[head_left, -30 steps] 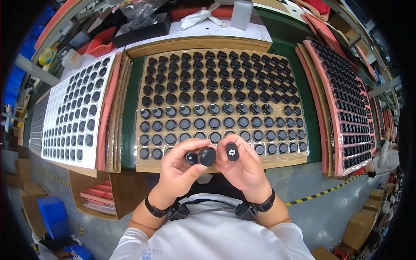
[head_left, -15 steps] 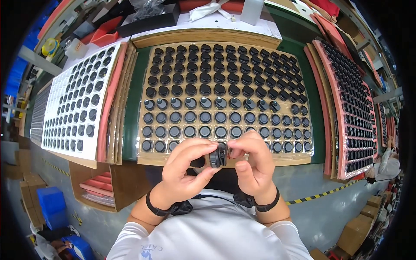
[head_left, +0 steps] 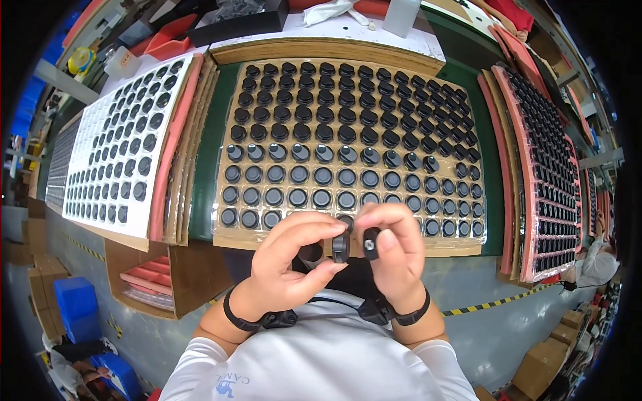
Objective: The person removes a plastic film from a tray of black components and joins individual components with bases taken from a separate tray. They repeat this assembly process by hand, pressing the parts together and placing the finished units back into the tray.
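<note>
Black round caps (head_left: 341,246) (head_left: 371,242) face to face, one pinched in each of both raised hands (head_left: 294,264) (head_left: 394,250).

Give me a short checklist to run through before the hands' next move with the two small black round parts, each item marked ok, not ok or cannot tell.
1. Left hand grips its black round part between thumb and fingers: ok.
2. Right hand grips the second black part: ok.
3. The two parts face each other, close together: ok.
4. Parts actually touching or mated: cannot tell, fingers cover the gap.
5. Brown tray lies right ahead of the hands, its rows filled with black parts: ok.
6. Free slot in the tray's near row under the hands: cannot tell, hidden by the hands.
</note>
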Available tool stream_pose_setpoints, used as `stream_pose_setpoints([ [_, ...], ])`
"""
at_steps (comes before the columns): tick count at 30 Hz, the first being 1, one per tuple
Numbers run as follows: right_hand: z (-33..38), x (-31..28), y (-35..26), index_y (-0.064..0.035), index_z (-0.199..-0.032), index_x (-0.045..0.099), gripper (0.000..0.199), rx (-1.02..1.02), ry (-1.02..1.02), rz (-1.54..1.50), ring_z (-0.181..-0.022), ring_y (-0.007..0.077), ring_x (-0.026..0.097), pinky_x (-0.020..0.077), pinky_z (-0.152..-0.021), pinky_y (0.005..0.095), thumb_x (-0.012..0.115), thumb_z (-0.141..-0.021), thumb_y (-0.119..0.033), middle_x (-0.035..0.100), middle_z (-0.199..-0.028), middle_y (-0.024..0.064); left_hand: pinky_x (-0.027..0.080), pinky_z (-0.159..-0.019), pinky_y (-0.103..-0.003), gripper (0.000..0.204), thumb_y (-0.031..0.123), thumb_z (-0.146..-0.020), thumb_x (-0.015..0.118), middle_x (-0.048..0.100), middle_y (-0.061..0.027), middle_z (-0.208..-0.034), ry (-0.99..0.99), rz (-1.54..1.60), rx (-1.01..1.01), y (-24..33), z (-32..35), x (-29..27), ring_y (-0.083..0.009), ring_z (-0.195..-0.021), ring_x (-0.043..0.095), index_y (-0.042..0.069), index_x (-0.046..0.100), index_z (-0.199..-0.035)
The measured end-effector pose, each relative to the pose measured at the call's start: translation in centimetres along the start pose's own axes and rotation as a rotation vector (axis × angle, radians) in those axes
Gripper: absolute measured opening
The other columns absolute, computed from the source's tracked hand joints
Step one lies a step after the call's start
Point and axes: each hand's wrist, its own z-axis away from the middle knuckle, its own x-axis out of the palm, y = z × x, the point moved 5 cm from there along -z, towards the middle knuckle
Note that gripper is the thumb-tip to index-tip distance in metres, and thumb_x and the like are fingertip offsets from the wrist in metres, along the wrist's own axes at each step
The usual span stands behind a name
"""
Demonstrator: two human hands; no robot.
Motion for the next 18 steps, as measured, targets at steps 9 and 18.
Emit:
stream_pose_setpoints([
  [9,0.0,0.3,-0.2,-0.0004,-0.110,0.049,0.022,-0.065,0.000,0.086,-0.067,0.0117,0.046,0.0381,-0.064,0.0252,0.046,-0.093,-0.015,0.055,-0.086,0.0062,0.047,-0.077,-0.031,0.035,0.011,-0.075,0.071,0.060,-0.0166,-0.100,-0.021,-0.004,-0.012,0.1,0.2,0.1,-0.0225,-0.089,0.058,-0.003,0.058,-0.104],
  [18,-0.6,0.5,0.8,-0.0057,-0.104,0.047,0.027,0.089,-0.009,-0.381,-0.062,0.0147,0.044,0.0371,-0.061,0.0279,0.045,-0.096,-0.031,0.052,-0.069,0.0077,0.048,-0.073,-0.032,0.035,0.011,-0.075,0.069,0.061,-0.0175,-0.098,-0.066,0.139,0.056,0.9,0.2,-0.5,-0.0238,-0.087,0.059,-0.001,0.054,-0.105],
])
